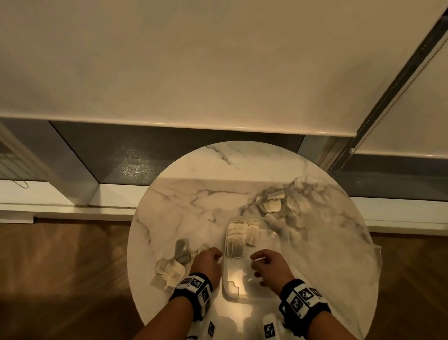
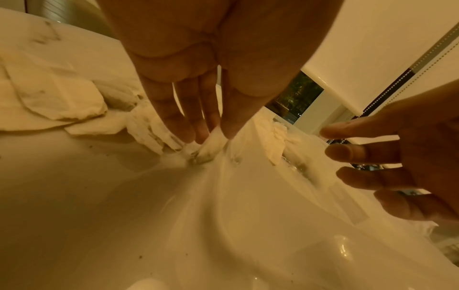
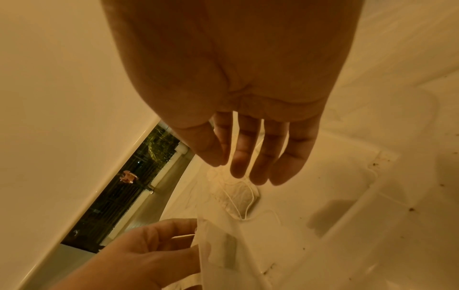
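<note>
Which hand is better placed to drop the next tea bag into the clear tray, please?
Left. The left hand pinches a tea bag at the rim of the clear tray; the right hand hangs open, empty.

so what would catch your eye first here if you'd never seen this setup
A round marble table fills the middle. Near its front edge sits a clear tray with tea bags packed at its far end. The left hand pinches a single tea bag at the tray's left side, next to a loose pile, and the right hand hovers open over the tray.
</note>
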Demonstrator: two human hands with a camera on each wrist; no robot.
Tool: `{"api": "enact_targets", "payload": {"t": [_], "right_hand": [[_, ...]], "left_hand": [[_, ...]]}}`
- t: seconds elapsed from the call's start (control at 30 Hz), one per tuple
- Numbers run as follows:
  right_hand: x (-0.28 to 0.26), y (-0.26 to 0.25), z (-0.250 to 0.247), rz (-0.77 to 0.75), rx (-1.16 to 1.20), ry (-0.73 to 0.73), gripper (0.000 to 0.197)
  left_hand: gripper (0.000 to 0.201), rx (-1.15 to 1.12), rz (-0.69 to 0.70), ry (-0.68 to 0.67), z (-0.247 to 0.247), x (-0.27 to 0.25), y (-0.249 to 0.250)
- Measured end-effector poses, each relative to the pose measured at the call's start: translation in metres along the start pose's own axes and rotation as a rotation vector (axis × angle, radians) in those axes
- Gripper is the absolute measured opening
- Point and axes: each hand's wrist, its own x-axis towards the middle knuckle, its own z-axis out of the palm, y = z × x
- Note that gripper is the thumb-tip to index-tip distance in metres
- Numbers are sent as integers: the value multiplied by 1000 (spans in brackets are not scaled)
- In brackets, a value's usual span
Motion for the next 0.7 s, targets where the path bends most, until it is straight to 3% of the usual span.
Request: {"api": "enact_targets", "payload": {"t": [0.27, 0.47, 0.7], "right_hand": [[-4, -1, 2, -21, 6, -2, 14], [-9, -12, 5, -152, 52, -30, 14], [-12, -30, 14, -294, 111, -146, 24]], "left_hand": [[22, -127, -34, 99, -14, 0, -10], [20, -521, -46, 221, -37, -9, -4], [24, -731, -3, 42, -36, -12, 8]]}}
